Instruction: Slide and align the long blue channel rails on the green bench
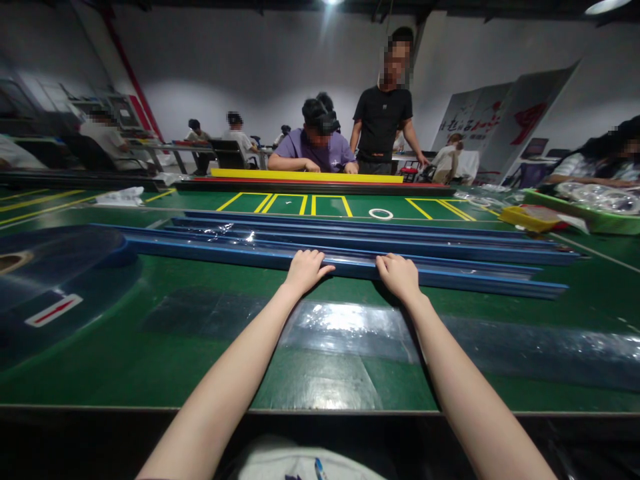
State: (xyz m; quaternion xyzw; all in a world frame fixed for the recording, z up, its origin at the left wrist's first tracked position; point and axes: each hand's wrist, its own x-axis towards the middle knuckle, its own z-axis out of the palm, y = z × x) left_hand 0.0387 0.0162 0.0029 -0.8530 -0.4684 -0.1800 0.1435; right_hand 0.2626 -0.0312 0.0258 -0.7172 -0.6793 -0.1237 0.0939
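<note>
A long blue channel-shaped strip (pixel 353 268) lies across the green table, nearest to me among several similar blue strips. My left hand (pixel 303 270) grips it left of its middle, fingers over the far edge and thumb pointing right. A short way to the right, my right hand (pixel 401 275) is curled over the same strip, its thumb along the near side. Behind it lies another blue strip (pixel 475 250). A flat length of clear plastic film (pixel 345 327) stretches across the table beneath my forearms.
On the left lies a big roll of clear film (pixel 95 273) bearing a red-arrow label (pixel 54 311). Farther back are a white tape ring (pixel 381 214), a yellow bar (pixel 305 176), a yellow tray (pixel 530 217) and a green tray (pixel 600 212). Across the table, a person in purple (pixel 313 147) bends over.
</note>
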